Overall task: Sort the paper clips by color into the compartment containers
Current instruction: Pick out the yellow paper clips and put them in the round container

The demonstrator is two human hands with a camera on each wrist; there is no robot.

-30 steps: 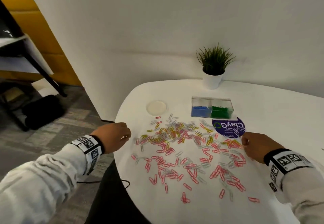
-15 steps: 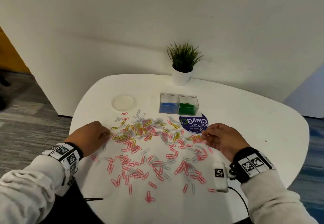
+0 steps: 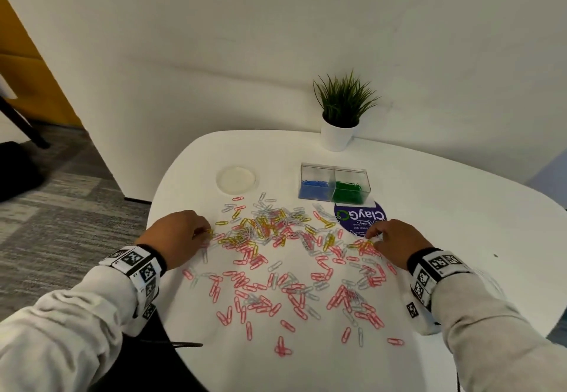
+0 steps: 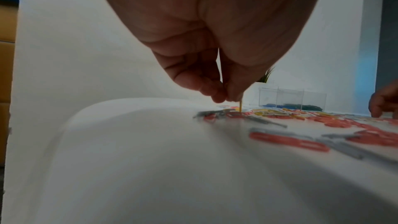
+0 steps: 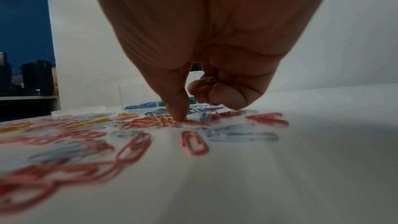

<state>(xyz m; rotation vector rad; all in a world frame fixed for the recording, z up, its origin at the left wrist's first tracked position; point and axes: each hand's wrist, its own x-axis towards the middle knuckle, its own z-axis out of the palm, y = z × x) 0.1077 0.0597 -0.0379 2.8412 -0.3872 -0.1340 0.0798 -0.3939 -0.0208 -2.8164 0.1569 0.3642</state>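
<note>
Two hands are working the scattered paper clips point(image 3: 276, 269) at centre frame: the left hand point(image 3: 181, 235) is pinching a yellow clip point(image 4: 240, 106) held on end, the right hand point(image 3: 395, 238) is curling round gathered yellow clips point(image 5: 207, 79) with a fingertip point(image 5: 178, 115) pressing down, both lying below the compartment container point(image 3: 334, 186) at upper centre, the right hand nearer.

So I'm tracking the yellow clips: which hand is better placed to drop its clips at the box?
Probably the right hand: it holds yellow clips curled in its fingers and sits near the box. The left hand, pinching one yellow clip, is across the pile.
</note>
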